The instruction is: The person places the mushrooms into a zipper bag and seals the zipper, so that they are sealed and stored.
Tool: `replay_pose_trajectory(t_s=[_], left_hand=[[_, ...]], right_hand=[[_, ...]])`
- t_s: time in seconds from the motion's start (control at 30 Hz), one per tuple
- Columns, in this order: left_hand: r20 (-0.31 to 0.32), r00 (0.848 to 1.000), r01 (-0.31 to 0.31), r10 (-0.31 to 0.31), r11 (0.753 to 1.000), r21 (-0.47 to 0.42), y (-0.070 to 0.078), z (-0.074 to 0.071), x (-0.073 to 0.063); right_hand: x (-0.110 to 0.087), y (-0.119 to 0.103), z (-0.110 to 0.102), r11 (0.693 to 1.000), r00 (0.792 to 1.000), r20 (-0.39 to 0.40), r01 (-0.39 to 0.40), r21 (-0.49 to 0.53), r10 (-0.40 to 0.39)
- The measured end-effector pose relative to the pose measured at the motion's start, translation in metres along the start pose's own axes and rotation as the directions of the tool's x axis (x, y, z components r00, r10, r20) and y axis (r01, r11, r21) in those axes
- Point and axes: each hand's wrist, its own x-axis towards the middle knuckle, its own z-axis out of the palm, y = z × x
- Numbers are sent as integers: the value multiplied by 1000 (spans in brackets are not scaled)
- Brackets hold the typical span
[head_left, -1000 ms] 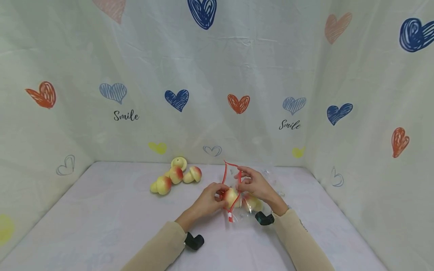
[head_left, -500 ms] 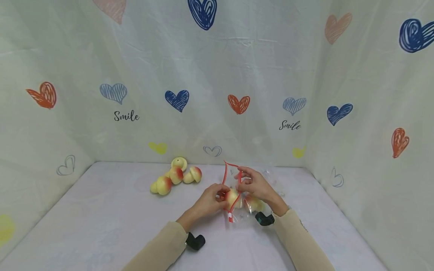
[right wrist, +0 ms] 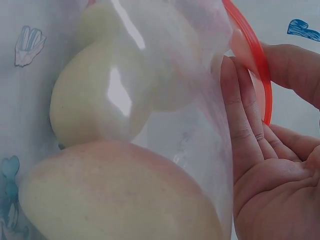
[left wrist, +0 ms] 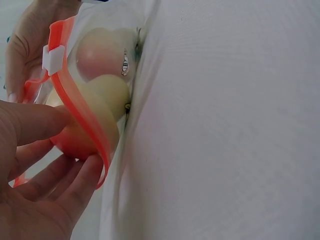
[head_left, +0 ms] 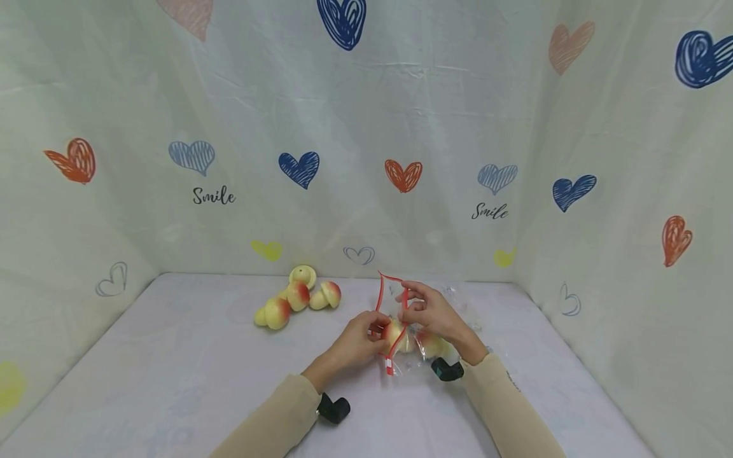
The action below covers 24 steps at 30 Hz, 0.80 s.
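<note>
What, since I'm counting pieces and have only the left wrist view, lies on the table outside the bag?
Observer: Four mushroom-shaped pieces sit in a loose group; the head view shows them.
Operator: Where are they relative to the bag?
Observer: In the head view, to its left, toward the far edge of the table.
Operator: And the right hand? I catch only part of it.
Observer: The right wrist view shows the bag's red edge running between its thumb and fingers.
</note>
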Motion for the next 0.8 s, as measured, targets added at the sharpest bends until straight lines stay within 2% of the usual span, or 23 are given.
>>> replay_pose_trajectory(t_s=[0.37, 0.6, 0.8], left_hand=[[22, 999, 38, -38, 999, -4, 0, 1, 1], [32, 999, 26, -27, 999, 25, 0, 2, 2], [34, 999, 25, -25, 1000, 15, 0, 1, 2]], right_hand=[[-1, -2, 0, 1000, 1000, 5, 8, 19, -8], [-1, -3, 1, 1000, 1000, 3, 5, 18, -5], [-2, -4, 1, 1000, 1000, 1, -1, 22, 1]])
